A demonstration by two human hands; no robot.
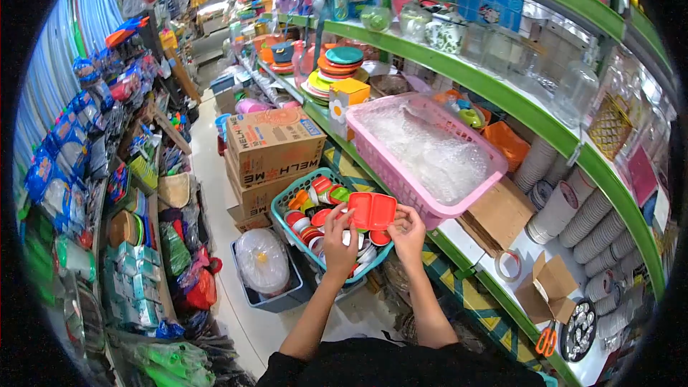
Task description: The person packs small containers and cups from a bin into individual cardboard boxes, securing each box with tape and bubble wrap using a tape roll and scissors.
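Observation:
A red two-compartment dish (373, 211) is held up in front of me, its hollow side facing me. My left hand (337, 245) is closed on its left edge, and my right hand (408, 235) pinches its lower right corner. Right below the dish stands a teal plastic basket (280, 198). Small dishes and lids in red, white, orange, green and black lie heaped inside it. My hands and the dish hide part of that heap.
Stacked cardboard boxes (274, 145) stand behind the basket. A blue-grey bin (247, 292) holds plastic-wrapped round goods. On the green-edged shelf at right are a pink basket (419, 197) with bubble wrap, an open small carton (548, 288), orange-handled scissors (547, 341) and tape (508, 266).

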